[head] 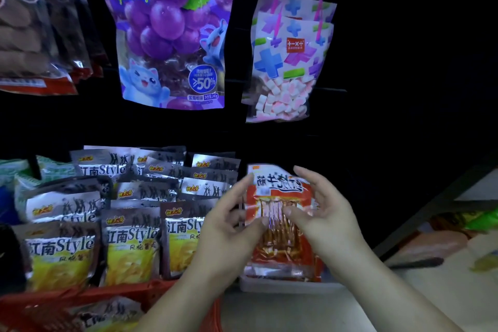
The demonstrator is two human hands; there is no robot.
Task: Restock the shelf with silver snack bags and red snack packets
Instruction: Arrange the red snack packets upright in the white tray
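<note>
My left hand (229, 226) and right hand (326, 215) both pinch one red snack packet (280, 197), thumbs on its front. It is upright over the shelf edge (291, 288), just right of the silver snack bags (129, 240).

Progress, my guess: the silver bags look mostly stocked in several rows. The red slot has only just been started (more red seems to lie beneath the packet). The red basket (67, 302) holds more bags, so work is left.

Text: the silver bags read "江南Style" and the red packet's print is blurred. The purple grape bag (172, 35) says "BaoPi GuoDong" and "≥50%". The marshmallow bag (291, 67) shows "+−×÷".
</note>
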